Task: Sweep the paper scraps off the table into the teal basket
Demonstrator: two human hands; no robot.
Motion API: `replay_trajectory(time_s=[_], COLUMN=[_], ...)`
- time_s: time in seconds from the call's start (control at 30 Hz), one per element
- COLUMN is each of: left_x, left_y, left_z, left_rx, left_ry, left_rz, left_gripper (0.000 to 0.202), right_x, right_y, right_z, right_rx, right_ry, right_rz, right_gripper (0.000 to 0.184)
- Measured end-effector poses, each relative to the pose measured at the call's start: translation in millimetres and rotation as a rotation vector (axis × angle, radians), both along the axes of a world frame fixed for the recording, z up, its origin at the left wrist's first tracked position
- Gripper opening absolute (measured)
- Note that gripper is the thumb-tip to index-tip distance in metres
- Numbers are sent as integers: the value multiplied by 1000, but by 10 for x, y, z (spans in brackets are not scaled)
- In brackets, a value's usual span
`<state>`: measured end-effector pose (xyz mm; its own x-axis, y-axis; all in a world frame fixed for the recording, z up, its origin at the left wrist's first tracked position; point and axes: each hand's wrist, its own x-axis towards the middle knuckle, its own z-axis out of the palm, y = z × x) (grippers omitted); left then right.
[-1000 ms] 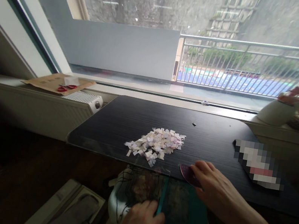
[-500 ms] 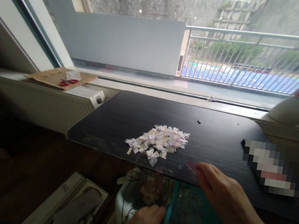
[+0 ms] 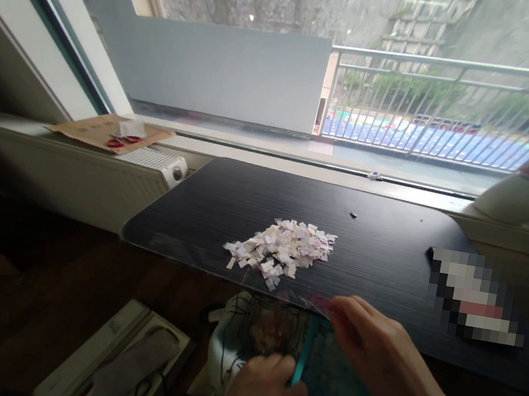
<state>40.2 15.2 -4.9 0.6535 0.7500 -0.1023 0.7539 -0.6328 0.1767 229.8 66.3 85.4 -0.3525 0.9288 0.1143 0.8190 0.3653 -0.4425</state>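
A heap of small pale paper scraps (image 3: 286,248) lies on the black tabletop (image 3: 182,204), tapering toward the front edge. My right hand (image 3: 368,334) is closed on a thin see-through piece with a pink edge (image 3: 320,303), whose exact kind I cannot make out. It lies at the table's front edge, right of the heap and just above the teal bin (image 3: 302,360). Below the table edge, my left hand (image 3: 263,390) grips the bin's left rim, thumb over it. Small bits show dimly inside the bin.
A blurred-out dark item (image 3: 474,297) lies at the table's right. Red-handled scissors (image 3: 124,141) rest on brown paper (image 3: 83,129) on the sill at left, near a white radiator (image 3: 149,162). Below stand a patterned cloth bag (image 3: 225,340) and an open box (image 3: 116,356).
My right hand, with the pink-edged piece, has moved left and slightly nearer to the table's front edge. My left hand stays on the bin rim.
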Motion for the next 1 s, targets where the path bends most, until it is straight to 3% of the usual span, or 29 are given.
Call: replay_trajectory(time_s=[0.17,0.43,0.57,0.77,0.87,1.0], left_x=[0,5,24,10,3,-5], left_y=[4,6,7,-4,-1,16], left_z=[58,116,122,62,55,76], left_rx=[-43,-127,-147,-121,-130,-141], left_ry=[-8,26,47,32,28,49], left_rz=[42,39,30,17,9,-6], left_gripper=[27,26,27,26,27,28], right_x=[10,-22,-112,-295,-296,-263], right_y=[-22,-172,-96,-29,-41,-3], right_z=[-24,-56,-71,-130,-135,-117], right_rx=[24,-36,44,8,-28,23], right_ry=[26,145,205,190,209,212], right_rz=[-33,48,50,89,126,70], right_gripper=[21,20,19,20,20,20])
